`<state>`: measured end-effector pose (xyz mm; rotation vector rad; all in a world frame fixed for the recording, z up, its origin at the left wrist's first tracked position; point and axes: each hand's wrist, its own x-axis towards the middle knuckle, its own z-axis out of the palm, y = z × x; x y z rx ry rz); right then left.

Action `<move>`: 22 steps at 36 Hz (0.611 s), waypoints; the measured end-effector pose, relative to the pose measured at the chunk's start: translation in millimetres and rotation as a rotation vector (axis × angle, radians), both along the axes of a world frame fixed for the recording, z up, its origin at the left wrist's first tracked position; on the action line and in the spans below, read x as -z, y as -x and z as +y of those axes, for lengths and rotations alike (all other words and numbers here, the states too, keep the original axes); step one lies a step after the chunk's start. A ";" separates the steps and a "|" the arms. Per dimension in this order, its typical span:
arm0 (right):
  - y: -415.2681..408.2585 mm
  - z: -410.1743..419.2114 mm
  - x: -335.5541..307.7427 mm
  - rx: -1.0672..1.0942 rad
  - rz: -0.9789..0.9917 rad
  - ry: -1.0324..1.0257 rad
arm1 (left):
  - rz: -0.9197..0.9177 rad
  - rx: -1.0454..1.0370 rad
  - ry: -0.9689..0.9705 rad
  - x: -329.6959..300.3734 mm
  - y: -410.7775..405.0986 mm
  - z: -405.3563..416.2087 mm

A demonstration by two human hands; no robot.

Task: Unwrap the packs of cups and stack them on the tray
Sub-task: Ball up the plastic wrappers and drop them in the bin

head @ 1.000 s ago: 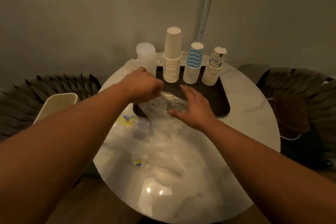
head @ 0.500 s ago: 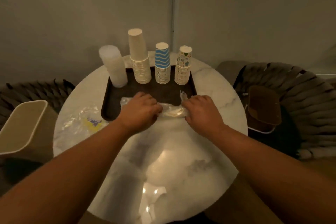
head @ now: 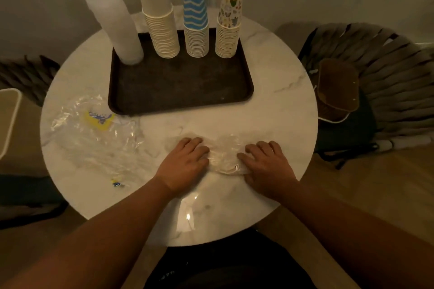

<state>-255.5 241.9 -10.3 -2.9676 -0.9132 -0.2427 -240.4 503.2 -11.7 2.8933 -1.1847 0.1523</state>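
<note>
A: Hands?
B: Left hand (head: pixel 182 162) and right hand (head: pixel 267 164) both lie palm down on a clear plastic wrapper (head: pixel 224 157) at the near edge of the round marble tabletop (head: pixel 270 91). Fingers look mostly flat, pressing the film; can't tell if any fingertip pinches it. The hands sit close together, wrapper bunched between them.
A: Cups?
B: On the dark tray (head: pixel 180 87), far side, four stacks in a row left to right: translucent plastic cup stack (head: pixel 117 28), leaning; plain white paper cup stack (head: pixel 159 19), tallest; blue zigzag cup stack (head: pixel 195 21); cactus-print cup stack (head: pixel 229 23). All upside down.
A: Other stuff?
B: Second crumpled wrapper with a yellow label (head: pixel 94 129) on the tabletop, left of the hands. Beige bin (head: pixel 9 119) at far left, off the tabletop. Woven chair (head: pixel 375 82) on the right.
</note>
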 end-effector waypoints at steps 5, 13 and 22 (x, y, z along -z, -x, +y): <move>-5.2 34.2 -11.5 -0.138 0.113 0.098 | 0.065 0.038 -0.073 -0.5 -8.1 -9.8; -12.8 -3.1 -2.2 0.002 0.322 0.072 | 0.155 -0.004 0.031 -8.1 -5.8 19.5; -32.8 -1.7 -12.6 0.409 0.462 -0.312 | 0.481 -0.452 0.145 -23.4 -31.1 2.4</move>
